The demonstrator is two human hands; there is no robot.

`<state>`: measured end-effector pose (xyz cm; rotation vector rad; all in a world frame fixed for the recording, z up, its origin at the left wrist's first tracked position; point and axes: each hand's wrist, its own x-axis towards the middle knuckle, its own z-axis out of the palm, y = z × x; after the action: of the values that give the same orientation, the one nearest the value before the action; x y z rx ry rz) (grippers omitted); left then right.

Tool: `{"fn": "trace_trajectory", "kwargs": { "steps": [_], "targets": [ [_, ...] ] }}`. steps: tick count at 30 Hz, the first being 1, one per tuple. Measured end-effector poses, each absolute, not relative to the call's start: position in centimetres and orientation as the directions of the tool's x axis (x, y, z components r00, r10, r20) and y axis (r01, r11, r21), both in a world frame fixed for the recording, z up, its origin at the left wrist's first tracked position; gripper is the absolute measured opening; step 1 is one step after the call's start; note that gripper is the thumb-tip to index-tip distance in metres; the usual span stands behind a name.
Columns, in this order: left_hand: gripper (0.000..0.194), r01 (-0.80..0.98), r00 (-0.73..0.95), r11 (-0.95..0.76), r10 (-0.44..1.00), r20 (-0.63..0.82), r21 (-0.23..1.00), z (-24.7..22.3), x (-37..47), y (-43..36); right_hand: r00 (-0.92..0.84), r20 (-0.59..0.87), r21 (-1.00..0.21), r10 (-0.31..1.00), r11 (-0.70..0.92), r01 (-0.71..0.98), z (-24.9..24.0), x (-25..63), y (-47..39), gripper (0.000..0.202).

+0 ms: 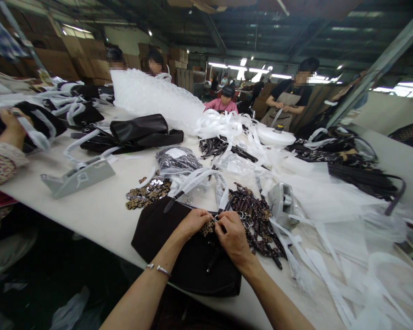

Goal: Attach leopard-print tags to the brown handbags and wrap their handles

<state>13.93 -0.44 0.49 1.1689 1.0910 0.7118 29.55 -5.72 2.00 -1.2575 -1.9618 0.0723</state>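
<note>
The black handbag point(161, 229) lies at the table's point(124, 224) six o'clock edge, white-wrapped handles point(201, 176) toward twelve. Over it, I see the left hand point(195, 222) pinching a leopard-print charm point(207, 228), the right point(231, 233) closed narrowly at its metal ring point(216, 218). From the hands, loose leopard-print pieces point(147, 195) sit at ten o'clock, dark tasselled charms point(261, 229) at three.

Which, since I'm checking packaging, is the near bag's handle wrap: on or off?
On: white wrap covers most of the handle above the black bag.
</note>
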Motion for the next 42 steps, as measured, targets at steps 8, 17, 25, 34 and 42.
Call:
{"fn": "trace_trajectory", "kwargs": {
  "steps": [8,17,25,34,42],
  "targets": [
    [0.022,0.097,0.349,0.266,0.893,-0.284,0.959,0.6,14.2,-0.5,-0.221,0.546,-0.442,0.808,0.502,0.744,1.8,29.6,-5.5,0.017],
    [0.018,0.039,0.132,0.13,0.982,-0.134,0.991,1.1,13.7,0.2,-0.081,0.559,-0.582,0.825,0.46,0.671,1.8,29.9,-5.6,0.007],
    [0.028,0.008,0.128,0.071,0.989,-0.071,0.997,3.3,14.0,0.7,0.348,0.115,-0.985,0.931,0.061,0.162,2.4,31.4,-4.2,0.033],
    [0.013,0.519,0.26,-0.162,0.965,0.026,0.839,2.9,16.2,1.9,0.27,0.055,-0.908,0.961,-0.064,0.413,2.7,31.9,-2.7,0.02],
    [0.02,0.614,0.376,-0.292,0.925,0.053,0.734,2.3,16.1,0.5,0.186,0.004,-0.835,0.982,-0.099,0.541,2.7,32.7,-1.9,0.009]
  ]
}}
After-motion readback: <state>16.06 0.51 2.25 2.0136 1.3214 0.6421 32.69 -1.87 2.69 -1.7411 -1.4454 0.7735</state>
